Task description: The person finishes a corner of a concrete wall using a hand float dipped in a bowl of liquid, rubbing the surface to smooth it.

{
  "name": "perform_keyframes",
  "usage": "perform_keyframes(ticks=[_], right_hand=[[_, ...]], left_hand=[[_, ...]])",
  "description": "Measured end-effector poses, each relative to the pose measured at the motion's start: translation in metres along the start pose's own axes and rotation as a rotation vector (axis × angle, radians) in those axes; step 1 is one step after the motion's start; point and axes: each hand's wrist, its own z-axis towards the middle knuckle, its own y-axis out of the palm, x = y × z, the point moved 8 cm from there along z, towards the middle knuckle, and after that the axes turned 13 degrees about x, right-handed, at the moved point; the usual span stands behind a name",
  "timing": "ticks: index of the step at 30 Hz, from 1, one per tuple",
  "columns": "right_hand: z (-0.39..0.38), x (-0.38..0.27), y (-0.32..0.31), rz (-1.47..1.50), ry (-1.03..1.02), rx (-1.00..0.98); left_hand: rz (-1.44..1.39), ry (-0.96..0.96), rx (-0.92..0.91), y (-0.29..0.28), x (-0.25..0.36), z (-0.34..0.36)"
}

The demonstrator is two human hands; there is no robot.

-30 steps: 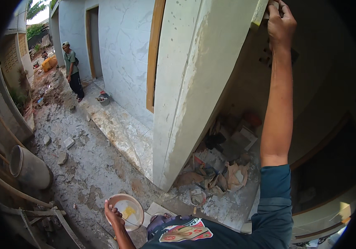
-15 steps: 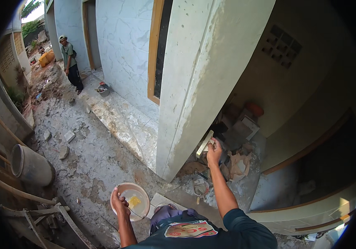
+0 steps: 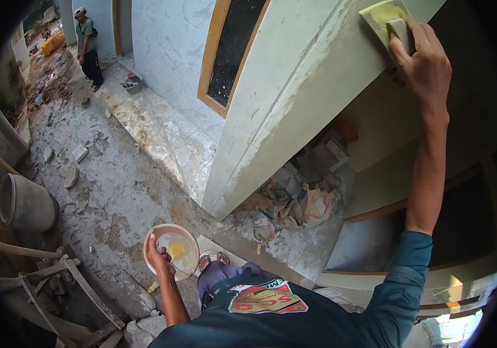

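Far left: big grey bucket (image 3: 34,203), tipped with its mouth toward the left edge; below it at lower left, a rough wooden frame (image 3: 92,293). Upper left, orange object (image 3: 53,43) on the dirt, too small to name. Pale block (image 3: 80,153) on the grey, messy ground, left of centre. Another person (image 3: 88,49) stands upper left, green top, dark trousers, cap. Small dark bucket (image 3: 135,90) on the ledge, things in it.

Lower centre-left: left hand (image 3: 159,255) closed on the left rim of a pinkish basin (image 3: 188,240), thumb up; the other fingers partly hidden, so cannot tell their full wrap. Yellow lump (image 3: 176,250) inside the basin. Just right of it, sandalled feet (image 3: 221,258). Above, marbled wall (image 3: 164,52) and brown window frame (image 3: 215,64) with dark pane.

Centre to upper right: pale pillar (image 3: 295,104), leaning in view, damp-looking patches. Debris pile (image 3: 318,203) right of its foot, torn paper on top. Upper right: yellow float (image 3: 377,18), plate against pillar face near its right edge; right hand (image 3: 431,66) has fingers curled tight round its pale handle
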Motion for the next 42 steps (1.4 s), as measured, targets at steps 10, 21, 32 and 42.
perform_keyframes(ticks=[10, 21, 32, 42], right_hand=[[-0.391, -0.306, 0.071, 0.614, 0.065, -0.539], [-0.086, -0.065, -0.015, 0.409, 0.277, 0.14], [-0.22, -0.224, 0.078, 0.515, -0.058, -0.396], [-0.233, -0.193, 0.032, 0.754, 0.335, -0.455]], left_hand=[[-0.061, -0.005, 0.024, -0.051, -0.009, 0.008], [-0.003, 0.033, 0.235, -0.081, 0.005, -0.008], [0.024, 0.001, 0.153, -0.083, -0.022, 0.028], [-0.041, -0.037, 0.055, -0.079, -0.032, 0.025]])
